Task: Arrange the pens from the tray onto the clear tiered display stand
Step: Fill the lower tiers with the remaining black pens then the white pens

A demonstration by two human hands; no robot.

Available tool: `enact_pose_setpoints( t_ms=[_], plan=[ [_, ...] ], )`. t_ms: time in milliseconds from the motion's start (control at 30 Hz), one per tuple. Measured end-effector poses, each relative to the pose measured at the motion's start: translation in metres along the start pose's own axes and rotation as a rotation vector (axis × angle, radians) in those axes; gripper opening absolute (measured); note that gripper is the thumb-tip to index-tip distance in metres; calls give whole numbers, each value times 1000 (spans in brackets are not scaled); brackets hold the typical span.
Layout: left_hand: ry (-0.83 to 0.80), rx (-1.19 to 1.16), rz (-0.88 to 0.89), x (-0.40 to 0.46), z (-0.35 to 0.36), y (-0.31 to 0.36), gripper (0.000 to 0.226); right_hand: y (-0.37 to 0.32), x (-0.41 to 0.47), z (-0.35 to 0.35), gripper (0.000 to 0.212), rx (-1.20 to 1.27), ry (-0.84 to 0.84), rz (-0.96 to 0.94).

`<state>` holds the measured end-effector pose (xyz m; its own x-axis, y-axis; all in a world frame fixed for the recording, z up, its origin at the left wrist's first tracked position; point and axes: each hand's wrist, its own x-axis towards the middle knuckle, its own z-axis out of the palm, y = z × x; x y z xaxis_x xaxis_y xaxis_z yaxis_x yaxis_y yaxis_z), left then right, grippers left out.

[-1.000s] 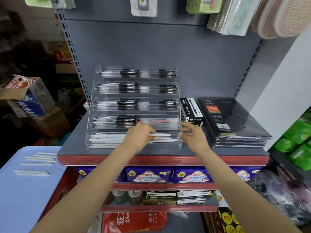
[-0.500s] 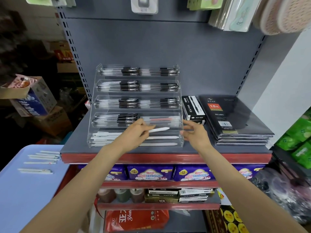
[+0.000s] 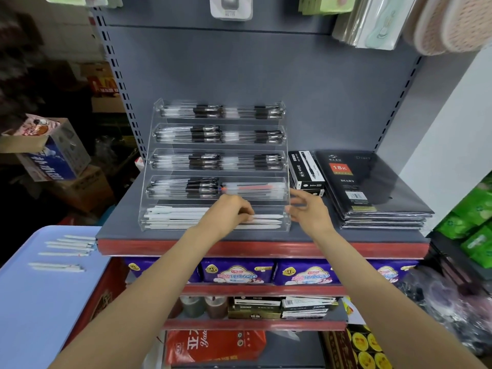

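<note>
Still risky: left hand curled round a white pen low in the bottom tier of the clear tiered display stand, right hand loose-fingered and empty beside it, more pens waiting on the blue tray; careless release, crooked pen across the row.

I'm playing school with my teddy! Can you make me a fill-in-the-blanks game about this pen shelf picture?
1. The left hand holds a pen coloured ____.
2. The clear stand has ____ tiers.
3. The black diaries are stacked on the ____ side of the stand.
4. More white pens wait on a tray coloured ____.

Missing words: white; five; right; blue
</note>
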<state>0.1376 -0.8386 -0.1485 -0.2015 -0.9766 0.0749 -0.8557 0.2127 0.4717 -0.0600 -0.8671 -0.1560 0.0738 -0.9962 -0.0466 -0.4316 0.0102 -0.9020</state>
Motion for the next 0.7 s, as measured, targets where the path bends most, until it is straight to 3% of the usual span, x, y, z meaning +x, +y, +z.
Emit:
enact_pose_setpoints(
  t_ms=[133,433,700],
  plan=[
    [20,59,-33,-8,-14,-15,16,0,0,0,47,-8,0,-1],
    [-231,182,-69,0,-36,-23,22,-3,-3,0,46,-4,4,8],
    [-160,151,-74,1,-27,-24,13,-8,-8,2,44,-14,24,5]
  ],
)
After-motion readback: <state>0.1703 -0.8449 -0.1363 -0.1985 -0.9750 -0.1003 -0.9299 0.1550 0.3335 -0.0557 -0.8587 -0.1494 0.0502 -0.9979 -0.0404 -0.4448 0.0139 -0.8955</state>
